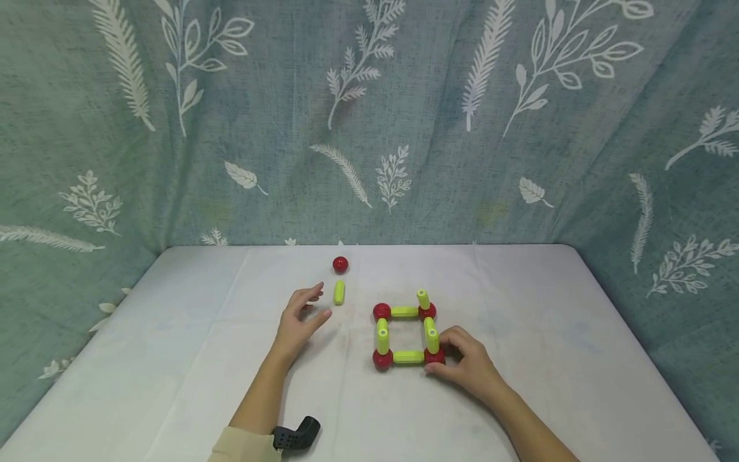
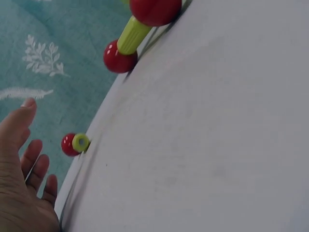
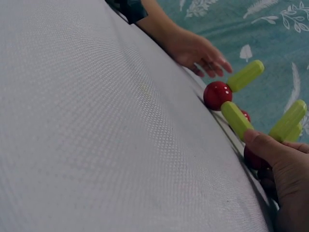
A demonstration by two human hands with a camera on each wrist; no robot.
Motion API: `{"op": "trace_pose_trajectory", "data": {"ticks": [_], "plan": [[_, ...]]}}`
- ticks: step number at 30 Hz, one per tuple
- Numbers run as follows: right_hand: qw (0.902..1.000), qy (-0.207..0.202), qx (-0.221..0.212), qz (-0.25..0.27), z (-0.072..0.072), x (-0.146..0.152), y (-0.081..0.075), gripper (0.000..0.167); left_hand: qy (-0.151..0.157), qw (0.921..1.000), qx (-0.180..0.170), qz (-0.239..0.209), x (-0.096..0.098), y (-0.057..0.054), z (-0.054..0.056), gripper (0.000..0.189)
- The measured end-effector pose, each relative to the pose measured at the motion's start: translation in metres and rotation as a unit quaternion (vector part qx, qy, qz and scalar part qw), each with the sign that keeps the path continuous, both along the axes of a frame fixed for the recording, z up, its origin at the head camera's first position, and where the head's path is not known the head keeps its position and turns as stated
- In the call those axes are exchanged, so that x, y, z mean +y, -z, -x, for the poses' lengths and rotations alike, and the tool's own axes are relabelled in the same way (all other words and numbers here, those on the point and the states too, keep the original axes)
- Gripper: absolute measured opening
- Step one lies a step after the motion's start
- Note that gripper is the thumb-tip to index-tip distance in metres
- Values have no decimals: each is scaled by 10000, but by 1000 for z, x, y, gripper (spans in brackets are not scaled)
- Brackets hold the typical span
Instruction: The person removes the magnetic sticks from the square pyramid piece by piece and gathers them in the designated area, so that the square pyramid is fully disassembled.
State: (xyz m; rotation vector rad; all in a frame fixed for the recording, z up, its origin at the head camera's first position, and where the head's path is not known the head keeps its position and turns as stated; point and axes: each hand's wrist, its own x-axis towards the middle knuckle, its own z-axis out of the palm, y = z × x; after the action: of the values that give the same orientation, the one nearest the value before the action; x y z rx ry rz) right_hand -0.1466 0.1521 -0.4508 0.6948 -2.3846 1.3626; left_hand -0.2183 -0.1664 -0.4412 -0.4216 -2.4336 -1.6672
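Note:
A square frame of red balls joined by yellow-green rods [image 1: 408, 357] lies on the white table. Three more rods stand up from its corners; the far-left ball [image 1: 382, 312] has none. My right hand [image 1: 472, 364] grips the near-right red ball [image 1: 434, 357] between thumb and fingers, as the right wrist view also shows. To the left, my left hand [image 1: 297, 326] hovers with relaxed, spread fingers and holds nothing. Just beyond its fingertips lies a loose yellow-green rod [image 1: 339, 292], with a loose red ball [image 1: 340, 264] behind it.
The white table [image 1: 519, 289] ends at a green-blue curtain [image 1: 404, 160] with white leaf prints. A black strap device [image 1: 297, 434] sits on the left wrist beside a beige sleeve [image 1: 245, 446].

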Motion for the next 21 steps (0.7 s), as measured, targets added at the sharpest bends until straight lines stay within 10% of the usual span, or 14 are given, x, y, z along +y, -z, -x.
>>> {"op": "trace_pose_trajectory", "data": {"ticks": [21], "plan": [[9999,9,120,-48,0,-1,0,38,2228,9705,915,47,55,3,-40,59]]}}
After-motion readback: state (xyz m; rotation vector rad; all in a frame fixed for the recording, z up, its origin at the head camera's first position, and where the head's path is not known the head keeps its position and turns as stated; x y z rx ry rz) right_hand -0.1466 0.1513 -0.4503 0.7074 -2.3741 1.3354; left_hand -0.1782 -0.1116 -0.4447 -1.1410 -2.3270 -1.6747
